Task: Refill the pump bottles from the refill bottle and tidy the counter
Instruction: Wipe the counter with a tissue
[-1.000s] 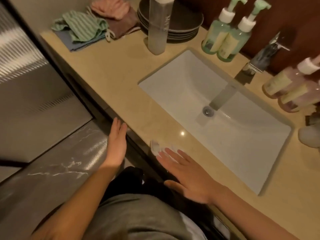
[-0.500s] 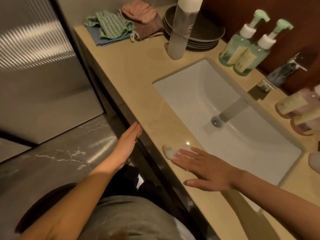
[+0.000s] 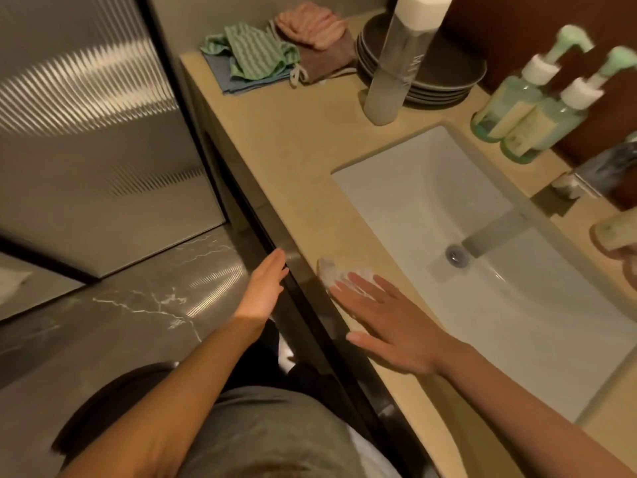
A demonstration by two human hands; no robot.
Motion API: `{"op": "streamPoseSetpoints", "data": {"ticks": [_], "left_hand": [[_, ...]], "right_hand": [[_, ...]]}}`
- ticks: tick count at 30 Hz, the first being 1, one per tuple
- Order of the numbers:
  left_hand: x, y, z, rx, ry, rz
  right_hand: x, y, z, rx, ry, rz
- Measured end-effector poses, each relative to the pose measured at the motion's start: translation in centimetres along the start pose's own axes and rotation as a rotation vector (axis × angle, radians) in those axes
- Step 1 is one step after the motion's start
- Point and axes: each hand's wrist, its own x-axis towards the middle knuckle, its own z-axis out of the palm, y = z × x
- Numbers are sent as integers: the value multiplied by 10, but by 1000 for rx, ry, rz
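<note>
Beige stone counter point(image 3: 293, 150) runs along a bathroom wall, with a white rectangular basin sink point(image 3: 431, 208) set into it. At the sink's far left corner stands the tall frosted refill bottle with a white cap point(image 3: 396, 67), upright, just in front of a stack of dark round plates point(image 3: 448, 81). Behind the sink's far edge two clear green pump bottles point(image 3: 520, 112) stand side by side, touching or nearly so. A blurred chrome faucet point(image 3: 599, 170) reaches over the sink from its back edge, and a pinkish pump bottle point(image 3: 615, 232) is cut off by the frame beyond it. Well left of the sink, past the plates, lie a green striped cloth point(image 3: 255, 56) and a folded pink cloth point(image 3: 310, 25).

On the counter strip in front of the sink, the right hand point(image 3: 389, 322) lies flat with fingers straight and spread, fingertips pressing a small white crumpled wad point(image 3: 329, 269). The left hand point(image 3: 263, 291) is off the counter's front edge, fingers straight and together, holding nothing.
</note>
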Motion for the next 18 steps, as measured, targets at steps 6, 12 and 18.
{"op": "streamPoseSetpoints", "data": {"ticks": [6, 12, 18], "left_hand": [[34, 18, -6, -80, 37, 5], [77, 42, -26, -97, 138, 6], [115, 74, -51, -77, 140, 45]], "right_hand": [[-108, -2, 26, -112, -124, 128], [-84, 5, 8, -75, -180, 244], [54, 12, -30, 38, 9, 254]]}}
